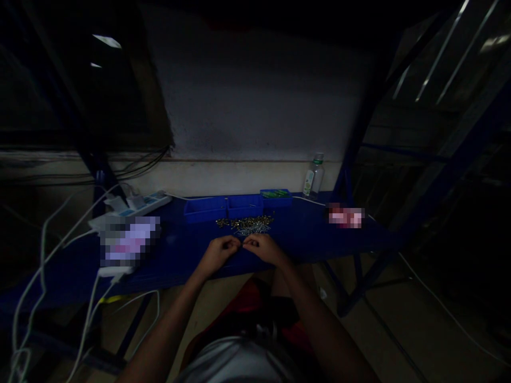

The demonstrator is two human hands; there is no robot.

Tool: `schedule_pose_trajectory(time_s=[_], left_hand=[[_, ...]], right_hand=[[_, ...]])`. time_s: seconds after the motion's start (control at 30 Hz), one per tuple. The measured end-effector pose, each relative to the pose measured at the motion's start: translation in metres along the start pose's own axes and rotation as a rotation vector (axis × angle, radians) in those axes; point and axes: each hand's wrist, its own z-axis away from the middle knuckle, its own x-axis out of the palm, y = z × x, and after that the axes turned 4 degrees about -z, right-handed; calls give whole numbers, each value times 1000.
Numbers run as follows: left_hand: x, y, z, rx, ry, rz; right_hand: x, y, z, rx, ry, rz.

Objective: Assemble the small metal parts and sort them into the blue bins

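Note:
My left hand [220, 251] and my right hand [261, 247] meet fingertip to fingertip over the front of the blue table. Both are closed in a pinch. Whatever lies between the fingers is too small and dark to make out. Just beyond my fingertips is a heap of thin silvery pin-like pieces [254, 229]. Behind it spreads a pile of small brass-coloured metal parts [249, 221], with a few more strewn to the left. Two blue bins [205, 209] stand at the back of these piles. A third blue bin [275, 201], to the right, holds green pieces.
A clear bottle [314, 178] with a green cap ring stands at the back right. On the left lie a white power strip [149, 205], trailing white cables and a blurred-out item [130, 242]. Another blurred-out item [346, 216] is on the right of the blue table [311, 234].

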Motion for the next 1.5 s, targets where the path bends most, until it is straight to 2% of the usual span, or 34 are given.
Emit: schedule_pose_trajectory(time_s=[0.13, 0.3, 0.53, 0.97, 1.1, 1.23, 1.37, 1.43, 1.5], left_hand=[[2, 0, -1, 0, -21, -1], [1, 3, -1, -21, -38, -1], [0, 2, 0, -41, 15, 5], [-2, 9, 1, -36, -25, 4], [-4, 9, 1, -66, 45, 1], [-24, 7, -16, -115, 159, -99], [-55, -2, -54, -178, 436, -414], [-65, -9, -71, -255, 473, -585], [-70, -18, -83, -361, 443, -691]], right_hand=[[-1, -4, 2, 23, 47, -53], [-3, -7, 4, 2, 30, -62], [-2, -3, 1, -3, 2, -18], [-4, -6, 2, 2, 26, -78], [-4, -2, -1, 35, 89, 21], [-2, 5, -5, 84, 180, 169], [0, 10, -7, 136, 222, 283], [2, 11, -7, 164, 248, 321], [2, 9, -7, 194, 263, 346]])
